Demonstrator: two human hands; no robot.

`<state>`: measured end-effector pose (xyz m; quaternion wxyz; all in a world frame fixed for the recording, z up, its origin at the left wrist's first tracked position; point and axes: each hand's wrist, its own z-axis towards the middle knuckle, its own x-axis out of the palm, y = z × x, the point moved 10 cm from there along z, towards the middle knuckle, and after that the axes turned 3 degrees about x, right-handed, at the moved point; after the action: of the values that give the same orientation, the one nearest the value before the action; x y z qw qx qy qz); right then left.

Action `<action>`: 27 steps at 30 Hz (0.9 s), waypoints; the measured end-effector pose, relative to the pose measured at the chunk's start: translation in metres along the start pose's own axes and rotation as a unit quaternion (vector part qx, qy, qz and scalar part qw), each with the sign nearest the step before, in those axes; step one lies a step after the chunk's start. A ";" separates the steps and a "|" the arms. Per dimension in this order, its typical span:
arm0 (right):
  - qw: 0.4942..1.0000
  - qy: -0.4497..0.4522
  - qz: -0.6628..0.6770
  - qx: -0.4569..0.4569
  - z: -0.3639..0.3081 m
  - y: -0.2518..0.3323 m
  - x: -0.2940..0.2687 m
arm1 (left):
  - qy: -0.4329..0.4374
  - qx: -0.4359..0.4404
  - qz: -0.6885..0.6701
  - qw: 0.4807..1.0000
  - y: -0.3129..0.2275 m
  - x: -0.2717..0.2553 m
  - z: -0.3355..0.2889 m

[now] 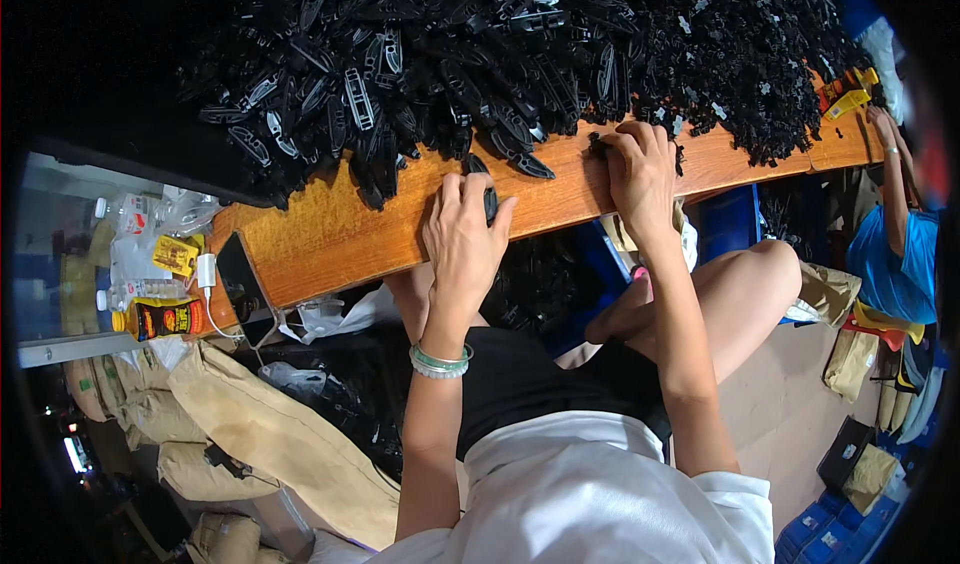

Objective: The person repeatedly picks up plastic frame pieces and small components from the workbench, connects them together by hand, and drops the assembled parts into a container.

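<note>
Left hand [462, 232]: positioned at the near edge of the wooden bench [330, 239], palm down, fingers curled. It is closed around a long black plastic clip [489, 196], which stands up between the fingers and the thumb; the clip's upper tip shows above the knuckles, just short of the heap. A pale green bangle and a bead bracelet [440, 361] sit on the wrist.

Right hand [640, 169]: resting on the bench top, well to the right of the left hand, fingers bent and drawn together. The fingertips press on a small black part [598, 146] at the foot of the heap. Whether the part is pinched or only touched cannot be told, as the fingers cover most of it.

Heap of black plastic clips [480, 54]: covers the far side of the bench across nearly its full width, with loose pieces spilling toward the near edge between the two hands.

Surroundings: a dark phone [240, 279] lies at the left end of the bench, with a white charger [206, 270] plugged beside it. A yellow bottle [160, 317] lies on its side on a lower ledge to the left. At far right, another person in a blue shirt [893, 264] reaches an arm up to the bench.
</note>
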<state>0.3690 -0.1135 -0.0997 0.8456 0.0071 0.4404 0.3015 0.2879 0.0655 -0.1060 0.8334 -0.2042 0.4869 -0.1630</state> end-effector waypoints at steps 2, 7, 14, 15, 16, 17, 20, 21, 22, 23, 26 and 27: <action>0.999 -0.004 0.045 0.000 -0.007 -0.001 0.000 | -0.027 0.017 0.035 0.999 -0.001 -0.007 -0.008; 0.991 -0.043 0.128 0.010 -0.015 0.001 -0.008 | -0.038 -0.120 -0.165 0.978 0.028 -0.005 -0.030; 0.908 0.027 0.398 0.131 -0.041 0.056 -0.027 | -0.053 -0.189 -0.519 0.832 0.004 0.013 -0.048; 0.889 0.050 0.430 0.149 -0.044 0.060 -0.021 | -0.036 -0.203 -0.479 0.853 0.007 0.014 -0.052; 0.874 0.068 0.443 0.188 -0.046 0.056 -0.017 | -0.031 -0.203 -0.492 0.846 0.006 0.016 -0.053; 0.875 0.066 0.442 0.187 -0.044 0.055 -0.020 | -0.026 -0.203 -0.506 0.838 0.005 0.016 -0.053; 0.879 0.101 0.450 0.123 -0.041 0.060 -0.026 | 0.038 -0.181 -0.615 0.767 -0.015 0.018 -0.045; 0.879 0.101 0.450 0.121 -0.041 0.059 -0.029 | 0.037 -0.179 -0.615 0.767 -0.011 0.016 -0.044; 0.878 0.118 0.451 0.113 -0.041 0.061 -0.029 | 0.077 -0.168 -0.614 0.767 -0.010 0.021 -0.045; 0.876 0.135 0.451 0.105 -0.040 0.063 -0.029 | 0.117 -0.156 -0.612 0.766 -0.011 0.027 -0.047; 0.865 0.142 0.468 0.113 -0.040 0.060 -0.030 | 0.123 -0.162 -0.653 0.729 -0.007 0.024 -0.048; 0.866 0.140 0.466 0.112 -0.039 0.059 -0.031 | 0.153 -0.170 -0.673 0.704 -0.011 0.025 -0.050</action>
<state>0.2966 -0.0916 -0.0842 0.5293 0.2636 0.5305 0.6074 0.2549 0.0353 -0.1408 0.3680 -0.5878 0.3604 -0.6238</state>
